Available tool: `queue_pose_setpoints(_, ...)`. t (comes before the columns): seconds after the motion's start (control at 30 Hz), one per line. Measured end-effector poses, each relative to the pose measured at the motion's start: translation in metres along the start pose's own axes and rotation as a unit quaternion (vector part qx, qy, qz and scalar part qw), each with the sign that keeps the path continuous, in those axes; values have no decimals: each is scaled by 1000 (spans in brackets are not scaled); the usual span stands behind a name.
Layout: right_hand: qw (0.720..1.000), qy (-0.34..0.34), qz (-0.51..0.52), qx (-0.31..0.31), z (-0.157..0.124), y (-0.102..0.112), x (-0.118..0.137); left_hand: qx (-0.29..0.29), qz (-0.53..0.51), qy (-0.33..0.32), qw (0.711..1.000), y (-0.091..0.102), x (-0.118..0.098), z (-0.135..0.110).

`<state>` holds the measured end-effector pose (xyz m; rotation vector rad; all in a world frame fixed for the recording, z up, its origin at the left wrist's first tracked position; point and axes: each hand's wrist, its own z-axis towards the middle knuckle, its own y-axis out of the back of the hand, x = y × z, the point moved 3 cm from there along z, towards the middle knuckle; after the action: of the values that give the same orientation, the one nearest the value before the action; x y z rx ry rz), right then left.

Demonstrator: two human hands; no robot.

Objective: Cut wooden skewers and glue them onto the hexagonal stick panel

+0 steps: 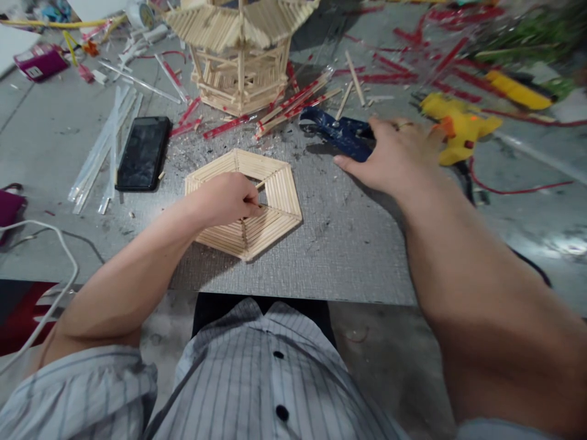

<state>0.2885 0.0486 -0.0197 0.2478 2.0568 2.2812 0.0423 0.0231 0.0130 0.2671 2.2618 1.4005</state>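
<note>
My left hand (224, 198) is closed over a flat hexagonal panel (283, 186) of thin wooden sticks with an opening at its middle. Between its fingers is a short thin wooden stick (260, 184), its end pointing right over the opening. To the right, my right hand (398, 153) grips a dark blue hand tool (342, 134) that looks like pliers or a cutter. Its thumb lies on the near side; the other fingers are partly hidden at the far side. Behind the panel stands a pavilion-like model (241, 61) built of similar sticks.
A black phone (143, 153) lies left of the panel, beside clear glue sticks (107, 140). A yellow glue gun (458, 125) with a red cord rests right of my right hand. Red-and-clear wrappers (298, 101) and loose sticks (355, 79) litter the table. A white cable (68, 256) hangs at the left edge.
</note>
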Motion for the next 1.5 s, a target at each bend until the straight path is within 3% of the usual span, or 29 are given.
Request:
queue_pose_setpoints(0.4,1000,4,-20,-3,1,-1,0,-17,-16,-7,1000,3,1,0)
queue_pose_setpoints(0.57,1000,11,-10,-2,0,0,0,-130,-48,37,990,18,10,-7)
queue_pose_setpoints(0.7,1000,9,-15,-9,0,1,-1,-222,4,94,970,31,25,-15)
queue_pose_setpoints(0.87,1000,-10,-17,-1,0,2,0,-229,47,169,957,40,39,-19)
queue_pose_setpoints(1.07,1000,-10,-11,-3,0,0,-1,-172,36,85,981,35,38,-6)
queue_pose_setpoints(1.17,1000,-6,-12,-10,0,-1,-1,-164,19,72,984,33,43,-1)
queue_pose_setpoints(1.37,1000,-4,-11,-4,1,-1,-2,-170,-2,38,985,24,41,5)
queue_pose_setpoints(1.5,1000,-4,-13,3,0,1,-1,-189,55,4,980,17,27,4)
